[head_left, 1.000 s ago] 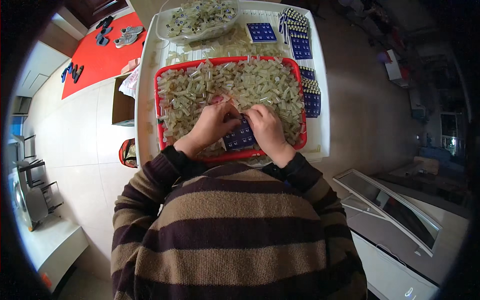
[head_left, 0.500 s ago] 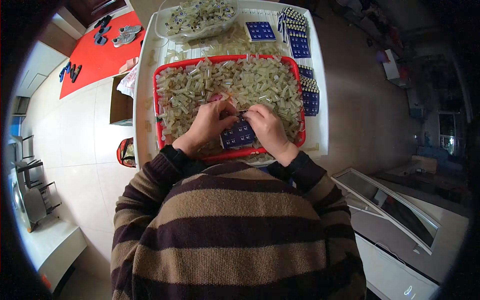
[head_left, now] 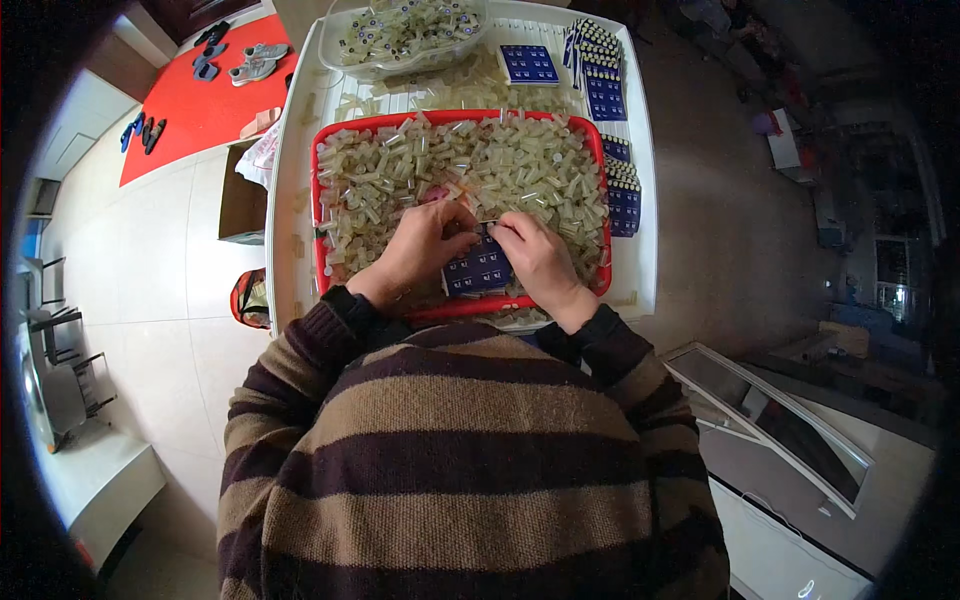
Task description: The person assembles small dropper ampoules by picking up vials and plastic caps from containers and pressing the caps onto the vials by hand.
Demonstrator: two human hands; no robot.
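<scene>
Left hand [head_left: 422,245]: curled over the near part of the red tray [head_left: 318,215], fingers bent and pinched at the upper left edge of the blue card [head_left: 480,270]; whether it grips a piece there is too small to tell.
Right hand [head_left: 538,258]: resting on the right side of the blue card, fingers bent, fingertips meeting the left hand's just above the card; what it pinches cannot be made out.
Blue card: dark blue with rows of pale dots, lying in the tray's near edge between the two hands.
Red tray: on the white bench [head_left: 640,190], heaped with small translucent yellowish tubes [head_left: 480,165].
Clear tub [head_left: 405,30]: at the far end of the bench, holding more such pieces.
Stacked blue cards [head_left: 606,95]: along the bench's right side, beside the tray.
Floor: a red mat [head_left: 200,110] with shoes [head_left: 255,65] to the far left.
</scene>
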